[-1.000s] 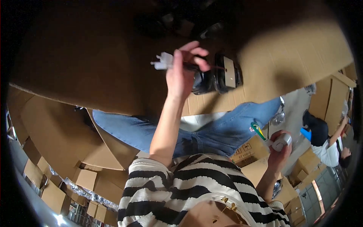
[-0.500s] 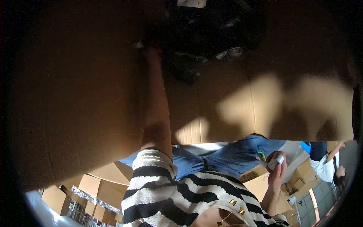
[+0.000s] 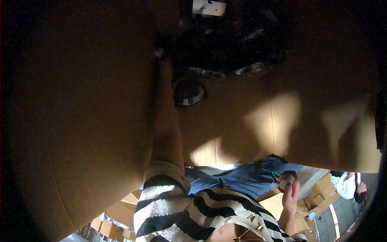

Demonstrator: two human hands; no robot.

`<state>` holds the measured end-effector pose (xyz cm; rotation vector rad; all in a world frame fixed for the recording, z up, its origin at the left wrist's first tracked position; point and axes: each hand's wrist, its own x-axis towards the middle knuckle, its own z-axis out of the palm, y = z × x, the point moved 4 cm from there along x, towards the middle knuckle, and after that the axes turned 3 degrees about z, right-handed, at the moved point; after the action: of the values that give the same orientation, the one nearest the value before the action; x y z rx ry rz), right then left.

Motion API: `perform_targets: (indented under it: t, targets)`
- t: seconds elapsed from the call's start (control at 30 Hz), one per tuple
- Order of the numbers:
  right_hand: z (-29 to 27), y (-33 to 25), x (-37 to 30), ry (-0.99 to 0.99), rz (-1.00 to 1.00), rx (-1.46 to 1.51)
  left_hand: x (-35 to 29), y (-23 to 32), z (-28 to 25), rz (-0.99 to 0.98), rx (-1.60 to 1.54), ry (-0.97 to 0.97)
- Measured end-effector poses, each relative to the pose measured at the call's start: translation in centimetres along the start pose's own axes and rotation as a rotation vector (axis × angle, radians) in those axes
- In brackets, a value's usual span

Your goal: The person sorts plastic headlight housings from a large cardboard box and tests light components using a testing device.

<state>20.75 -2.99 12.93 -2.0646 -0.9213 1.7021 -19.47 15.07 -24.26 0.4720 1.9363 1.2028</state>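
Observation:
My left arm reaches down into a large cardboard box (image 3: 80, 121). At its end, my left hand (image 3: 164, 66) is deep in shadow, so its fingers cannot be made out. A small whitish bit (image 3: 159, 52) shows beside it. The hand is next to a pile of black, shiny things (image 3: 225, 44), some seemingly wrapped in clear plastic. One dark rounded piece (image 3: 188, 92) with a pale curved edge lies right of my forearm. Outside the box on the right, my right hand (image 3: 291, 193) is closed around a small white cylindrical object (image 3: 286, 182).
A white card (image 3: 209, 7) lies at the far end of the black pile. The box's near edge crosses before my jeans (image 3: 242, 175). Cardboard boxes (image 3: 318, 193) stand behind on both sides. Another person in white (image 3: 344, 185) is at the far right.
The view has shifted, and the box contents sit lower in it. The dark rounded piece beside my left forearm shows more fully. My right hand still holds the white cylindrical object.

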Motion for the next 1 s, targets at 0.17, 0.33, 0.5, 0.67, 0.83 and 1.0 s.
perform_targets:
  t: [0.17,0.33,0.5,0.67,0.83,1.0]
  targets:
    - [0.7,-1.0,0.4,-0.032,0.004,-0.036,-3.9,0.6,-1.5,0.216,0.11,0.013]
    - [1.6,-0.7,0.0,0.011,-0.036,-0.167,-11.2,2.4,-3.1,0.268,0.208,-0.057]
    - [1.8,0.1,-0.8,-0.068,-0.043,-0.169,-19.4,7.7,-3.2,0.504,0.523,0.028]
    - [1.5,1.1,-2.5,-0.051,-0.129,-0.249,-26.3,14.3,-2.9,0.811,0.458,0.129]
    - [1.0,1.7,-4.3,-0.043,-0.269,-0.265,-30.9,17.2,-3.5,0.618,0.291,-0.102]
    - [0.5,2.4,-6.1,-0.008,-0.294,-0.269,-35.1,19.3,-4.6,0.783,0.329,-0.162]
